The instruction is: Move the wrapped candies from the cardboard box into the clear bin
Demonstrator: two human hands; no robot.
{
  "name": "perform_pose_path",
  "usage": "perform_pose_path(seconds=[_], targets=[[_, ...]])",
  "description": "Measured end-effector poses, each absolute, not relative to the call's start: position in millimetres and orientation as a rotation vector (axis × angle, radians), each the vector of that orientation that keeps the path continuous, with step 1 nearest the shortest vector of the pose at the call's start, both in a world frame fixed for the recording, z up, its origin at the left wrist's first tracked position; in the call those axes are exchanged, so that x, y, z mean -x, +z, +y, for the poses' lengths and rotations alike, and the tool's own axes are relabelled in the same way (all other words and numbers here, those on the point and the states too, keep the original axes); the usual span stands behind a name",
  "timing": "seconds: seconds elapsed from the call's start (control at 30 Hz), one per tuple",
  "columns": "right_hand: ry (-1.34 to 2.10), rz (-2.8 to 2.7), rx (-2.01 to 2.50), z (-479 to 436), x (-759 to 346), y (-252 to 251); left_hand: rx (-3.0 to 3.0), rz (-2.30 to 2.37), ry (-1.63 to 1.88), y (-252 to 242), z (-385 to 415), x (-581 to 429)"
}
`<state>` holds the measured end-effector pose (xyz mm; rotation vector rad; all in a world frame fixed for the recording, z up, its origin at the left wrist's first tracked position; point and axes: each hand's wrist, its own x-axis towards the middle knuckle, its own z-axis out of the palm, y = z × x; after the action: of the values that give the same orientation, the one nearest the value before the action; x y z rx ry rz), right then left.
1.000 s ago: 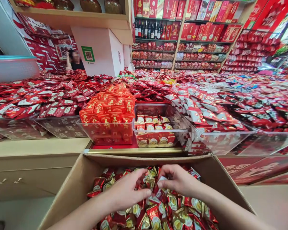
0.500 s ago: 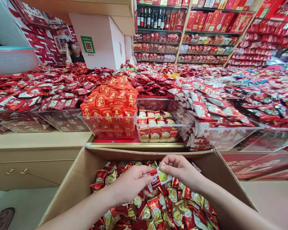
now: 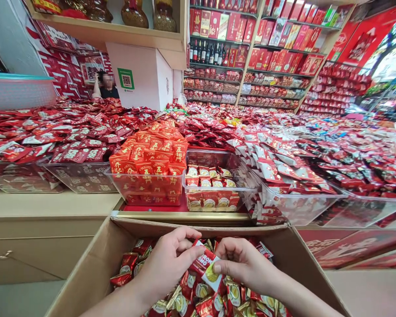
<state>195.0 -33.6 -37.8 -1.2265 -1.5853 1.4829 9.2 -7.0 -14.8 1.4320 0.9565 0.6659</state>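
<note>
This place is a shop. On a long counter (image 3: pixel 49 204) stand many clear plastic bins (image 3: pixel 302 207) with wrapped packets (image 3: pixel 152 152). Behind, tall shelves (image 3: pixel 249 53) carry wine bottles (image 3: pixel 203 52) and red boxes (image 3: pixel 273 59), and a green sign (image 3: pixel 125 79) shows a QR code on a pale pillar (image 3: pixel 141 94).

Both forearms (image 3: pixel 119 297) are bare (hands (image 3: pixel 247 263) and fingers (image 3: pixel 186 232) likewise).
</note>
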Motion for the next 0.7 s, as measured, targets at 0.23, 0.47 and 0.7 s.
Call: perform_pose_path(seconds=[0.23,0.47,0.7], targets=[[1.254,-1.575,1.225,-35.1,-192.9,-26.6,-1.208,0.871,0.75,-10.4,-3.9,-8.9],[1.198,-1.566,1.208,-37.3,-189.4,-26.0,-1.146,0.927,0.792,-6.8,-1.4,-7.9],[0.17,-2.23,0.992,-41.3,-197.3,-25.0,-1.048,1.014,0.804,-4.2,2.5,-5.2]])
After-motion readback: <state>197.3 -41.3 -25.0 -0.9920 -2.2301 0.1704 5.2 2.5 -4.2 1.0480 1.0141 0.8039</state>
